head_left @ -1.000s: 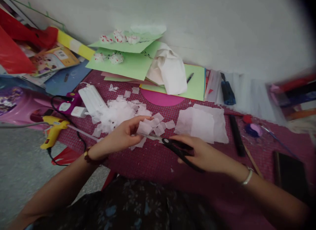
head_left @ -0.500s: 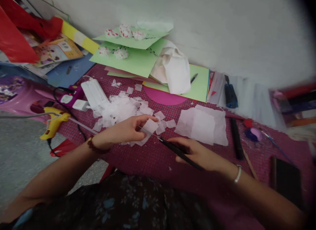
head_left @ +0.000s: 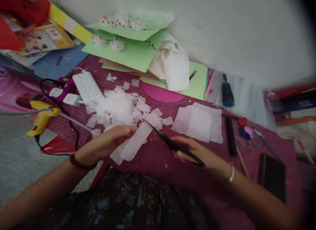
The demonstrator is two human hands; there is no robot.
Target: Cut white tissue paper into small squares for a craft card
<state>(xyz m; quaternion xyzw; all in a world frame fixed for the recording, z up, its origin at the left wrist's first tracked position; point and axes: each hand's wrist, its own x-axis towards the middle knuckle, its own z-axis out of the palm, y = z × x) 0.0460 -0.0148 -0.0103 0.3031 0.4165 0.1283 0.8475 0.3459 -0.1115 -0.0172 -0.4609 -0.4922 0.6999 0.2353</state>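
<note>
My left hand [head_left: 103,146] pinches a long strip of white tissue paper [head_left: 134,140] that slants up toward the right. My right hand [head_left: 197,152] grips black-handled scissors [head_left: 170,142], whose blades point up-left and meet the strip's upper end. Just behind the strip lies a heap of small white cut paper squares [head_left: 118,108] on the red checked cloth [head_left: 158,160].
Flat white tissue sheets [head_left: 197,123] lie to the right. A yellow glue gun [head_left: 40,119] with black cord sits at left, near a white box [head_left: 86,86] and purple device [head_left: 60,90]. Green card sheets [head_left: 133,53], crumpled white paper [head_left: 170,67], a black stick [head_left: 230,136] and a dark phone [head_left: 273,177] surround.
My left hand dropped lower and now holds a long strip instead of small squares. The scissors swung up, blades now pointing up-left at the strip.
</note>
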